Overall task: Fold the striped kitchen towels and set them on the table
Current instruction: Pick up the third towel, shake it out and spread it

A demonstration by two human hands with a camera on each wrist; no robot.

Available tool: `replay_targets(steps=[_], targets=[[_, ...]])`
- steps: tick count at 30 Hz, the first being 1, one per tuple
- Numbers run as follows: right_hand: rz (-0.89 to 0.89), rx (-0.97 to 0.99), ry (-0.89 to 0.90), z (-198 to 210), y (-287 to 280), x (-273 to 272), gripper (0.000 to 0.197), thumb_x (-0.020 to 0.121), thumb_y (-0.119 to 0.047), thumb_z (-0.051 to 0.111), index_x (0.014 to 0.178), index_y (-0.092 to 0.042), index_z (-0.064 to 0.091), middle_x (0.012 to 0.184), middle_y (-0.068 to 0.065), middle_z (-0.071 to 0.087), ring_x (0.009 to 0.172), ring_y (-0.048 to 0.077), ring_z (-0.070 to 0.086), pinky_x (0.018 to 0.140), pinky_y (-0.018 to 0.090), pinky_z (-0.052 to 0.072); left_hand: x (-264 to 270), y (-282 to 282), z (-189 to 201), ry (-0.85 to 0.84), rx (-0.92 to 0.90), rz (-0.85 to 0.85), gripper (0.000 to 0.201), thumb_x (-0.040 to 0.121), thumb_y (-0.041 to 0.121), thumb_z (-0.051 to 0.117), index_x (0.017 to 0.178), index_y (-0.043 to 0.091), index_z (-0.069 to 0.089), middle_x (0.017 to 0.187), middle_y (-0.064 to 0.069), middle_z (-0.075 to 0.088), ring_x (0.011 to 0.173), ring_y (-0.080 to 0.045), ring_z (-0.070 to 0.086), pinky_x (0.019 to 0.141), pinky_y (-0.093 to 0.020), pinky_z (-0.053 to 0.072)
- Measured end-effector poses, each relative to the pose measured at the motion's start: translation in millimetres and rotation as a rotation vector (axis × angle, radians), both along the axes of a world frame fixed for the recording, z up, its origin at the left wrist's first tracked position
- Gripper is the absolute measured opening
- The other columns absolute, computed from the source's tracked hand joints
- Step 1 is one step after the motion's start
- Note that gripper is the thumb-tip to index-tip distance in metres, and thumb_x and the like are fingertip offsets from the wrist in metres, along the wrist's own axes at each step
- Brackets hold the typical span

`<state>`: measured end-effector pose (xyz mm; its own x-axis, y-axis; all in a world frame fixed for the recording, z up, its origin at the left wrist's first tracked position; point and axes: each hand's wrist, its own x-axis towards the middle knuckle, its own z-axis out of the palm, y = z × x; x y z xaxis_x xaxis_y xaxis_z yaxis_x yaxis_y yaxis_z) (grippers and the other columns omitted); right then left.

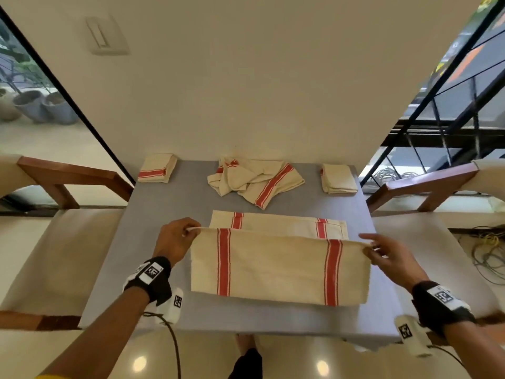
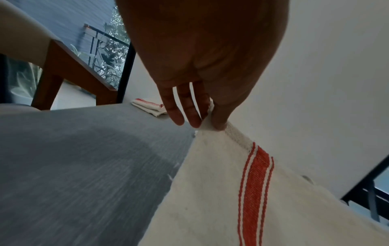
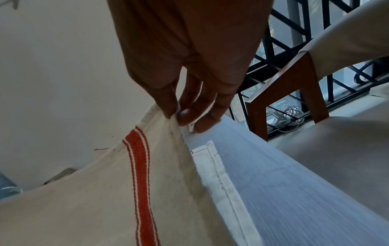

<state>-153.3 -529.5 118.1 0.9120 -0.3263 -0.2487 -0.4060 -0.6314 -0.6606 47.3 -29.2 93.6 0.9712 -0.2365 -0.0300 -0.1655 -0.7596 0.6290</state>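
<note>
A cream kitchen towel with red stripes [image 1: 278, 266] is stretched between my hands above the grey table [image 1: 169, 203], its near half lifted over the far half that lies flat. My left hand [image 1: 188, 231] pinches the towel's left corner [image 2: 207, 127] between thumb and fingers. My right hand [image 1: 369, 247] pinches the right corner [image 3: 174, 116] the same way. A crumpled striped towel [image 1: 255, 181] lies at the table's far middle. One folded towel [image 1: 157, 168] sits at the far left, another folded towel [image 1: 338, 177] at the far right.
Wooden chairs with cream cushions stand on both sides, the left chair [image 1: 68, 181] and the right chair [image 1: 431, 184]. A cream wall [image 1: 246, 91] rises right behind the table. Loose cables [image 1: 489, 255] lie on the floor at the right.
</note>
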Motion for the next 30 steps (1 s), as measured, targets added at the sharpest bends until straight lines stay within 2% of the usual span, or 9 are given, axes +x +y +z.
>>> replay_targets(steps=[4,9,13,19,23,26,27,29,30], targets=[[0.007,-0.047,0.082,-29,-18,54,0.037,0.103,-0.018,0.059,0.133,-0.039,0.061,0.113,-0.001,0.066,0.096,0.012,0.065,0.076,0.031,0.054,53,-17,-31,0.047,-0.010,0.020,0.007,0.096,0.014,0.070,0.099,0.015,0.076,0.092,0.004,0.071,0.083,-0.016,0.066,0.075,-0.021,0.048],[-0.002,-0.125,0.133,-59,-36,107,0.028,0.100,-0.011,0.060,0.116,-0.031,0.073,0.103,-0.001,0.073,0.088,0.007,0.067,0.066,0.023,0.047,101,-32,-67,0.115,-0.007,-0.013,0.009,0.097,0.013,0.070,0.101,0.014,0.077,0.095,0.003,0.073,0.085,-0.014,0.066,0.073,-0.008,0.043],[-0.091,-0.116,0.120,-83,-35,127,0.024,0.094,-0.003,0.063,0.100,-0.022,0.077,0.093,0.004,0.076,0.081,0.011,0.068,0.063,0.024,0.047,125,-43,-86,0.176,0.018,-0.013,0.008,0.096,0.013,0.072,0.100,0.015,0.077,0.093,0.004,0.073,0.082,-0.009,0.067,0.069,0.000,0.042],[-0.194,-0.092,0.179,-113,-36,142,0.017,0.099,-0.015,0.054,0.100,-0.024,0.068,0.089,0.003,0.070,0.083,0.024,0.064,0.070,0.035,0.046,142,-58,-109,0.243,0.124,-0.032,0.008,0.096,0.010,0.070,0.101,0.011,0.076,0.092,0.001,0.072,0.079,-0.013,0.066,0.069,-0.003,0.041],[-0.183,-0.115,0.240,-121,-33,144,0.027,0.105,-0.022,0.045,0.079,-0.019,0.052,0.074,0.007,0.063,0.071,0.026,0.057,0.060,0.032,0.038,142,-61,-114,0.233,0.219,-0.043,0.010,0.090,0.004,0.073,0.096,0.011,0.076,0.087,0.002,0.063,0.073,-0.012,0.057,0.067,-0.010,0.040],[-0.198,-0.128,0.244,-118,-33,146,0.022,0.103,-0.018,0.047,0.083,-0.016,0.056,0.076,0.008,0.064,0.072,0.026,0.058,0.061,0.033,0.039,144,-62,-116,0.240,0.216,-0.036,0.013,0.088,0.003,0.074,0.093,0.015,0.075,0.086,0.005,0.061,0.069,-0.003,0.054,0.066,-0.010,0.040],[-0.201,-0.129,0.251,-117,-32,148,0.017,0.101,-0.018,0.049,0.087,-0.017,0.059,0.079,0.009,0.066,0.073,0.024,0.059,0.062,0.033,0.040,146,-63,-116,0.256,0.216,-0.034,0.015,0.088,0.004,0.075,0.092,0.018,0.073,0.087,0.004,0.061,0.071,-0.005,0.055,0.068,-0.013,0.045],[-0.194,-0.119,0.297,-111,-29,150,0.006,0.096,-0.016,0.058,0.097,-0.019,0.063,0.084,0.008,0.068,0.076,0.024,0.061,0.067,0.036,0.047,147,-62,-116,0.289,0.219,-0.068,0.014,0.086,0.011,0.077,0.094,0.021,0.070,0.094,0.001,0.061,0.081,-0.016,0.058,0.077,-0.033,0.056],[-0.190,-0.110,0.333,-109,-27,151,0.011,0.093,-0.017,0.063,0.103,-0.021,0.063,0.087,0.005,0.069,0.078,0.023,0.062,0.070,0.038,0.051,146,-64,-114,0.277,0.250,-0.104,0.015,0.085,0.019,0.079,0.097,0.020,0.071,0.099,-0.001,0.061,0.090,-0.022,0.058,0.083,-0.042,0.057]])
